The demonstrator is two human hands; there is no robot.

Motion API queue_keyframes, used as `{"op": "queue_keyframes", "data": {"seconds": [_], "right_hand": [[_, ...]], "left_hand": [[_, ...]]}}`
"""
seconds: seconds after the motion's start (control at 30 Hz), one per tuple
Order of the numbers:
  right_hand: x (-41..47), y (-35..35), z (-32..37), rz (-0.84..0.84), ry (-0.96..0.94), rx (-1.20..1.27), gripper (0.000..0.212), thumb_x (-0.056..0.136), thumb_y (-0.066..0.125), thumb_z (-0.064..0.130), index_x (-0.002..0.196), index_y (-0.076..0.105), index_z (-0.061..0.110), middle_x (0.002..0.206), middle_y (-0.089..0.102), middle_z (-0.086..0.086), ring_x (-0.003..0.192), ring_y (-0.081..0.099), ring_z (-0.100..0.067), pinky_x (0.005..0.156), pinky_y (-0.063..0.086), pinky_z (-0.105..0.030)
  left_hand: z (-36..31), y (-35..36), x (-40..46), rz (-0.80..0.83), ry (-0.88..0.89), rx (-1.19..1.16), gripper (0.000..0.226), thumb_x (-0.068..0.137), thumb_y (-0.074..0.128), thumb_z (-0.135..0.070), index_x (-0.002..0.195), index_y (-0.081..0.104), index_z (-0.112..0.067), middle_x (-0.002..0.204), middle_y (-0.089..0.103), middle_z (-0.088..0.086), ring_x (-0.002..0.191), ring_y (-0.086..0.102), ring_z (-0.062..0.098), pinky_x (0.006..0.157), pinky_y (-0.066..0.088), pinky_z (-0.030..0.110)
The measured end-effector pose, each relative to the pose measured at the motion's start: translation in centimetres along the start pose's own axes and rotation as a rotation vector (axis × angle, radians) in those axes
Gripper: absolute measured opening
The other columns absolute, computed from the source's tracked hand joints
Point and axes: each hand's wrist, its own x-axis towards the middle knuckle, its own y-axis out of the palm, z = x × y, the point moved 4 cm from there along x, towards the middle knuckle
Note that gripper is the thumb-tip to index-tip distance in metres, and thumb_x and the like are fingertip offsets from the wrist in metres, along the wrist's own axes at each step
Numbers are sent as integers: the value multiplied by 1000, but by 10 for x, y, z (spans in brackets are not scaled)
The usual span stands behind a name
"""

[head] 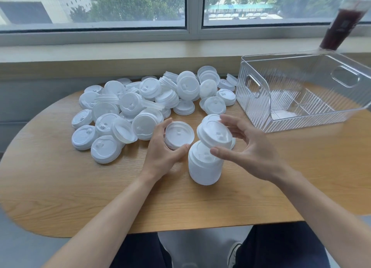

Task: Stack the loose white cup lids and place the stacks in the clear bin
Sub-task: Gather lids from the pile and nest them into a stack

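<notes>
A heap of loose white cup lids (140, 105) covers the far middle of the wooden table (60, 183). In front of it stands a stack of white lids (203, 167). My right hand (247, 147) holds one lid (213, 134) tilted just above that stack, between thumb and fingers. My left hand (162, 149) grips another lid (178, 134), underside up, to the left of the stack. The clear bin (301, 91) stands at the far right, with only its clear dividers showing inside.
A dark drink in a lidded plastic cup with a red straw (341, 21) stands on the window ledge behind the bin. A window runs along the far side. The table's curved front edge is near my legs.
</notes>
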Motion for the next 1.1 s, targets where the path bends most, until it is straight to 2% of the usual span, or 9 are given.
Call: {"op": "queue_keyframes", "data": {"seconds": [0.1, 0.3, 0.47, 0.6, 0.73, 0.8, 0.9, 0.97, 1.1], "right_hand": [[-10, 10, 4, 56, -45, -112, 88, 72, 93, 43, 148, 52, 29, 136, 60, 23, 124, 55, 7, 104, 39, -8], [-16, 21, 1, 71, -67, -152, 83, 74, 91, 45, 145, 49, 41, 140, 54, 29, 126, 50, 13, 104, 36, -7], [-18, 24, -4, 89, -34, -133, 95, 67, 84, 65, 150, 46, 39, 143, 53, 27, 134, 47, 7, 109, 37, -17], [-17, 22, 0, 46, -34, -79, 93, 66, 81, 69, 148, 48, 39, 139, 54, 32, 132, 47, 9, 103, 34, -4], [-18, 18, 13, -92, -156, -45, 72, 79, 86, 51, 142, 58, 32, 140, 58, 24, 132, 54, -4, 105, 45, -20], [-18, 16, 21, -203, -281, -42, 53, 86, 85, 33, 134, 66, 21, 135, 64, 13, 127, 60, -13, 102, 51, -30], [-17, 14, 25, -328, -349, -22, 32, 90, 82, 23, 119, 74, 14, 115, 72, 6, 106, 69, -13, 92, 54, -29], [-16, 12, 23, -376, -321, 33, 28, 91, 80, 21, 118, 74, 12, 107, 75, 4, 98, 72, -14, 89, 55, -29], [-13, 7, 16, -417, -186, 192, 30, 93, 77, 24, 122, 73, 17, 96, 77, 6, 93, 74, -15, 86, 56, -25]], "left_hand": [[1, -2, -1, 12, -22, -63, 88, 75, 94, -25, 149, 46, -22, 140, 60, -7, 128, 59, 7, 111, 48, 35], [-5, -11, -4, -36, -65, -162, 83, 75, 93, -34, 146, 49, -28, 131, 64, -19, 119, 61, -7, 95, 49, 12], [-29, -27, -6, -29, 25, -116, 87, 69, 93, -45, 143, 50, -29, 136, 62, -12, 124, 58, -4, 104, 48, 17], [-51, -37, -8, 28, 3, -253, 86, 67, 86, -58, 141, 53, -27, 121, 69, -18, 118, 66, 3, 93, 55, 21], [-71, -37, -12, 135, -50, -302, 77, 64, 80, -77, 126, 61, -37, 116, 74, -9, 108, 71, 17, 95, 57, 36], [-80, -33, -14, 175, -56, -294, 78, 62, 76, -84, 122, 63, -36, 110, 76, -7, 99, 74, 17, 85, 59, 30], [-89, -27, -15, 191, -57, -294, 74, 67, 76, -80, 120, 65, -30, 102, 77, -1, 92, 77, 19, 80, 61, 34], [-91, -24, -16, 201, -34, -299, 68, 72, 76, -75, 120, 63, -29, 101, 78, -2, 91, 77, 18, 77, 59, 33], [-93, -22, -20, 242, 153, -120, 81, 74, 82, -65, 143, 43, -48, 104, 71, -10, 93, 74, 15, 78, 57, 24]]}}
